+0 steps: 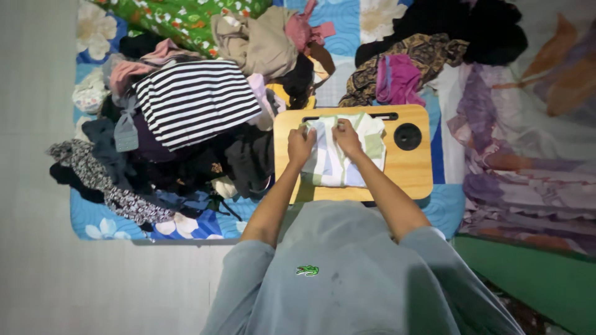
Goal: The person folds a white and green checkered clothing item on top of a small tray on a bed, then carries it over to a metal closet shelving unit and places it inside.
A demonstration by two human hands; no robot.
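Both hands pinching a folded white-and-pale-green striped garment (340,155) on small wooden lap bench (410,170): left hand (300,146) closed on upper left edge, right hand (347,139) closed on top fold. Looks light, soft, floppy; best gripped at edges or corners. Lying directly under and beyond fingers. Black-and-white striped top (195,99) on clothes pile, left of left hand.

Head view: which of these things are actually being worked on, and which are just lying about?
In hand:
- left hand
- right hand
- white and green garment
- wooden lap table

Lying about:
- striped shirt
- pile of dark clothes
- pink cloth
- floral blanket
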